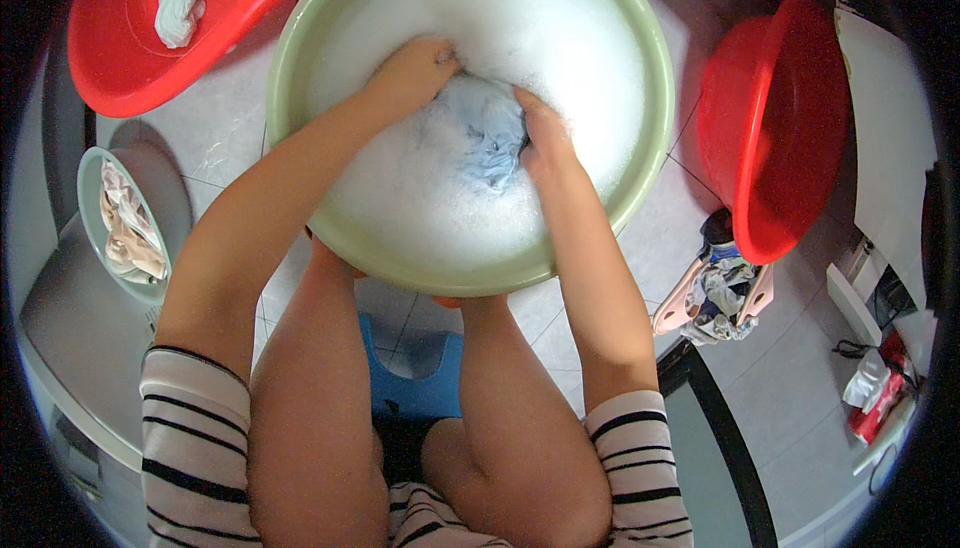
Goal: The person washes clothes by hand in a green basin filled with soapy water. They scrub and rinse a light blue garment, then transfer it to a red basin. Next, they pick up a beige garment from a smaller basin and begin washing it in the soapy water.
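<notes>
A large pale green basin stands before me, filled with thick white suds. In its middle a light blue wet cloth shows above the foam, bunched and wrinkled. My left hand grips the cloth at its upper left, with the fingers curled and partly sunk in suds. On the right edge of the cloth, my right hand holds on with the thumb on top; its other fingers are hidden by cloth and foam. How much cloth lies under the suds cannot be seen.
A red basin at upper left holds wet whitish cloths. Another red basin stands tilted at right, near a pink basket of clothes. At left, a small pail contains beige fabric. A blue stool is beneath me.
</notes>
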Demonstrator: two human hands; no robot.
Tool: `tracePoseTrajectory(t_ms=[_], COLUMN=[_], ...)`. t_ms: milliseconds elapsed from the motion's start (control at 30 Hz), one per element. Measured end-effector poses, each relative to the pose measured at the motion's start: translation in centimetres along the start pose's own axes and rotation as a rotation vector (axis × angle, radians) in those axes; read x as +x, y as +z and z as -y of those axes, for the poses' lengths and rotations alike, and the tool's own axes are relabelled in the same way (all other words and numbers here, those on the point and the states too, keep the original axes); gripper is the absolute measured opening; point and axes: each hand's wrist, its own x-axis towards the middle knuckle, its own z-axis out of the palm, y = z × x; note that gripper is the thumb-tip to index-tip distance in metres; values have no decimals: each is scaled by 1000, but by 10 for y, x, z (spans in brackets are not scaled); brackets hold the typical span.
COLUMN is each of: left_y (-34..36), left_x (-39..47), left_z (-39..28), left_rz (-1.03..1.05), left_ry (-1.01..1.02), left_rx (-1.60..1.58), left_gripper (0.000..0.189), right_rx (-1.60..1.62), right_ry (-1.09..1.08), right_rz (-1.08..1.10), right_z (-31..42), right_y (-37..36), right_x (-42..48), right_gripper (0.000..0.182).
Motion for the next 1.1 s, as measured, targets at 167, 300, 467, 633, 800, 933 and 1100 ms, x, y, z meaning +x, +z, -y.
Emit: tracePoseTrajectory(t_ms=[167,300,467,633,800,933,1100], left_y=[15,5,-3,9,1,7,-4], left_x=[-45,-65,-49,-75,-59,-89,-58], left_z=[-81,-98,-80,-86,-85,-115,-84], left_rz=[-26,-56,120,-76,-109,2,-21], left_ry=[50,528,259,632,262,511,287], left_rx=[80,247,602,508,399,472,404], left_gripper=[21,21,18,14,15,16,20], right_rx=[426,414,332,254,277,363,209], right_ry=[41,-59,-10,175,35,308,95], right_rz=[485,538,215,140,270,87,261], right_z=[-7,-3,1,20,11,14,9], right_y=[17,42,65,62,58,55,53], right_x=[-17,-69,-105,-125,-128,-123,-130], right_gripper=[20,27,40,40,36,37,48])
